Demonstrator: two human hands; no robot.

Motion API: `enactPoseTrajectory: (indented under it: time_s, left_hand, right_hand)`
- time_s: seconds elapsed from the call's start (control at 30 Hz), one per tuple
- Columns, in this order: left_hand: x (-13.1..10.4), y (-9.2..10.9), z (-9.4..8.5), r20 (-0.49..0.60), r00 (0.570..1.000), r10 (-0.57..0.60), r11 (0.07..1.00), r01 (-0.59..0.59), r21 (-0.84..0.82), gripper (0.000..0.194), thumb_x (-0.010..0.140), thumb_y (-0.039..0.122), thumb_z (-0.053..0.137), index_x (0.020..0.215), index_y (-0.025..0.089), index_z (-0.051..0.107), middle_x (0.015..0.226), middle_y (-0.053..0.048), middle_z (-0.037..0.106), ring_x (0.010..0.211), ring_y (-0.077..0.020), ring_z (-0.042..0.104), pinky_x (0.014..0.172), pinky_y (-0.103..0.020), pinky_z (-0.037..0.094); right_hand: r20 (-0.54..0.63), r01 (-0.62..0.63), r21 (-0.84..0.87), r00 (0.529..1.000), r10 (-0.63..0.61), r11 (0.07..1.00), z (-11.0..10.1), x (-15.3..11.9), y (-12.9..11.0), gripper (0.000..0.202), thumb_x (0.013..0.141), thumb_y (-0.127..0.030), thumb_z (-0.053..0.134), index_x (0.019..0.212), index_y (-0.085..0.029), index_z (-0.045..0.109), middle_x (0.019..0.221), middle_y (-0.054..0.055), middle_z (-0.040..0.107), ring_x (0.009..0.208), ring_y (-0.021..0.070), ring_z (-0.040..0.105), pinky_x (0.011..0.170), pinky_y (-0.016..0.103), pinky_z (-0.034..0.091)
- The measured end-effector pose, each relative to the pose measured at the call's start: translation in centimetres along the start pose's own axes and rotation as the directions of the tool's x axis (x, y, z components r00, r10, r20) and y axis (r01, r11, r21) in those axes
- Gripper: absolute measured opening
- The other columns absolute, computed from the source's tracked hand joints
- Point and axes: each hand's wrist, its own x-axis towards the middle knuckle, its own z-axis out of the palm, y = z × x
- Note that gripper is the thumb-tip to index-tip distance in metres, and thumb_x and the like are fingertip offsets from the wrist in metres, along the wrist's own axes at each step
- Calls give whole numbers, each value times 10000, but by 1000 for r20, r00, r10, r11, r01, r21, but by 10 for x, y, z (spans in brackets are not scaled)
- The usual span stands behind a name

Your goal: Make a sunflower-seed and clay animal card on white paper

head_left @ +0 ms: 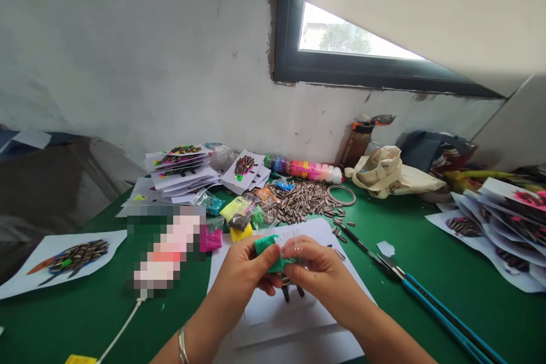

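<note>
Both hands are raised over white paper sheets point(256, 318) in front of me. My left hand point(244, 273) is closed around a small bag of green modelling clay point(269, 251), thumb pressed on its front. At the bag's clear plastic end, the fingers of my right hand point(313, 266) pinch the film. Below the hands, a picture with sunflower seeds point(286, 280) and black legs shows in part on the top sheet; the rest is hidden. Just beyond lie small bags of clay, among them yellow point(237, 208) and magenta point(212, 239).
A heap of sunflower seeds point(305, 199) lies behind the papers, beside a roll of tape point(342, 195). Stacks of seed pictures stand left point(183, 173) and right point(507, 227). A blue-handled tool point(443, 313), a cloth bag point(384, 173) and a brown bottle point(356, 145) are rightward.
</note>
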Motion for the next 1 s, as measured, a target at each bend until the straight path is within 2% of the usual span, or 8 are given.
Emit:
enactPoseTrajectory:
  time_s: [0.13, 0.2, 0.33, 0.57, 0.7, 0.83, 1.0]
  left_hand:
    - [1, -3, 0, -4, 1000, -14, 1000, 14, 24, 422, 705, 522, 779, 802, 143, 622, 614, -9, 655, 476, -125, 624, 408, -189, 473]
    - [2, -3, -1, 5, 1000, -15, 1000, 15, 28, 428, 706, 528, 776, 809, 140, 629, 619, -12, 656, 474, -124, 620, 404, -190, 472]
    - [2, -3, -1, 10, 1000, -18, 999, 18, 27, 430, 702, 527, 781, 811, 136, 638, 628, -19, 661, 477, -119, 614, 405, -187, 473]
    - [2, -2, 1, -37, 998, -44, 998, 46, 40, 450, 670, 527, 804, 830, 136, 650, 623, -13, 657, 469, -119, 610, 396, -187, 471]
    - [2, -3, 2, -39, 997, -63, 996, 65, 57, 472, 669, 527, 803, 883, 133, 653, 663, -34, 688, 479, -126, 620, 404, -195, 480]
    - [2, -2, 2, -58, 995, -82, 995, 86, 58, 481, 655, 525, 812, 885, 137, 644, 676, -36, 697, 481, -128, 626, 399, -192, 477]
    - [5, -1, 0, -89, 992, -84, 995, 88, 42, 487, 645, 527, 819, 864, 135, 633, 661, -27, 690, 478, -125, 626, 398, -190, 477]
  right_hand:
    - [-33, -20, -96, 999, 17, 995, -3, 0, -2, 86, 772, -195, 659, 699, -178, 618, 817, 15, 573, 795, 167, 562, 729, 302, 459]
    - [-23, -63, -32, 998, 62, 998, -4, -1, -2, 89, 766, -208, 669, 747, -182, 586, 781, 2, 575, 747, 155, 556, 673, 283, 445]
    - [42, -130, 112, 991, 126, 985, -8, -1, 2, 230, 756, -273, 721, 847, -193, 525, 679, -41, 553, 626, 109, 501, 559, 225, 376]
    - [57, -159, 76, 986, 155, 984, -21, 3, 2, 275, 740, -330, 739, 807, -198, 506, 672, -56, 508, 583, 87, 458, 525, 211, 337]
    - [50, -196, 9, 979, 195, 981, -29, 4, -7, 258, 724, -331, 726, 761, -196, 509, 616, -62, 514, 549, 94, 505, 502, 213, 350]
    - [11, -195, -65, 981, 196, 979, -34, 6, -12, 185, 788, -315, 645, 752, -194, 510, 588, -62, 549, 497, 91, 550, 470, 205, 339]
    - [-51, -187, 8, 981, 187, 982, -34, 8, -8, 197, 828, -373, 592, 889, -189, 554, 671, -39, 628, 467, 86, 568, 449, 204, 347]
